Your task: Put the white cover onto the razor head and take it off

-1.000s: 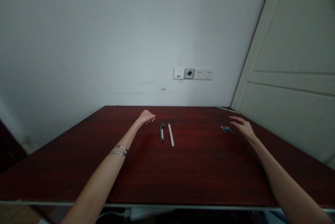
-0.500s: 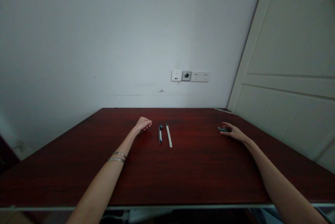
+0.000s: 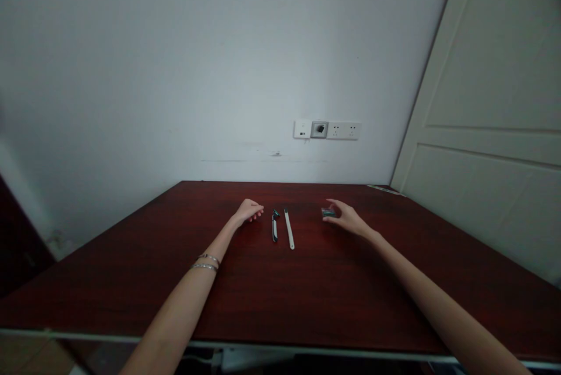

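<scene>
My right hand (image 3: pixel 346 217) is curved round a small, dark greenish, partly see-through block (image 3: pixel 328 212), with the thumb in front and a finger raised above it. What the block is, I cannot make out. Resting on the desk, my left hand (image 3: pixel 249 210) is loosely closed, and nothing shows in it. Just right of it lies a razor (image 3: pixel 274 228) with a white and dark handle, its head pointing away from me. Beside the razor is a slim white stick (image 3: pixel 289 230) with a dark far tip and a small hole at the near end.
The dark red wooden desk (image 3: pixel 263 293) stands against a white wall (image 3: pixel 245 71) with sockets (image 3: pixel 344 131). A pale panelled door (image 3: pixel 482 129) borders the right side. A thin strip (image 3: pixel 385 190) lies at the far right corner.
My right hand has moved left with the small block, toward the white stick. My left hand, the razor and the stick keep their places; the whole view has shifted slightly.
</scene>
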Action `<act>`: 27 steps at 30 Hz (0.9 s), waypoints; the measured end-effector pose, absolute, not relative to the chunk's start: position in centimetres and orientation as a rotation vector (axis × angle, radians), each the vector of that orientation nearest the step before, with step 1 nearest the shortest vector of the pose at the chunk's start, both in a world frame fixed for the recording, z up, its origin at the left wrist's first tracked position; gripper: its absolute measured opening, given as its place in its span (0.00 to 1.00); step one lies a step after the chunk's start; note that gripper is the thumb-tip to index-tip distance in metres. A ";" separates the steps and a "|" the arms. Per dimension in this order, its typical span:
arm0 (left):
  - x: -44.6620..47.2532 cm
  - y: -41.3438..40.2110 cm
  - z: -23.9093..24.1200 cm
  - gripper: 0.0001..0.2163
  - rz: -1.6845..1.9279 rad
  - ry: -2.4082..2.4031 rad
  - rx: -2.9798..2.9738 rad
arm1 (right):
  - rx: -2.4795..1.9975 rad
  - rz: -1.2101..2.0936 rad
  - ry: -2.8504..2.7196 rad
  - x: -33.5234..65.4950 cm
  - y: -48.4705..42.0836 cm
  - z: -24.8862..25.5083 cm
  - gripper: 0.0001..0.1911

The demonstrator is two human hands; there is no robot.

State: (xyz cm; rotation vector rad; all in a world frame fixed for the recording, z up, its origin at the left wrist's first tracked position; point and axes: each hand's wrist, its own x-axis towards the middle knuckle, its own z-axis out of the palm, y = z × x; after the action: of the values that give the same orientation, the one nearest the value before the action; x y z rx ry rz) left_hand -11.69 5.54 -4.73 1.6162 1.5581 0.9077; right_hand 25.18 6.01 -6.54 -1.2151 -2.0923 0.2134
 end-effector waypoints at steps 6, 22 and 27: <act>-11.7 5.4 -4.9 0.11 0.905 1.556 1.656 | -1.075 0.305 -2.240 18.4 6.2 -7.3 0.39; -10.9 5.0 -5.4 0.11 0.893 1.615 1.721 | -1.054 0.340 -2.246 17.1 5.7 -8.9 0.37; -11.1 5.2 -5.4 0.12 0.983 1.755 1.723 | -1.024 0.333 -2.216 17.2 5.6 -8.7 0.35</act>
State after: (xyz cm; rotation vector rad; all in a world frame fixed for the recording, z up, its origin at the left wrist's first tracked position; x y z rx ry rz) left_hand -11.06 5.15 -5.43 1.7233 1.7554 0.9834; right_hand 17.18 5.61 -8.72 -1.0236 -2.2161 0.3329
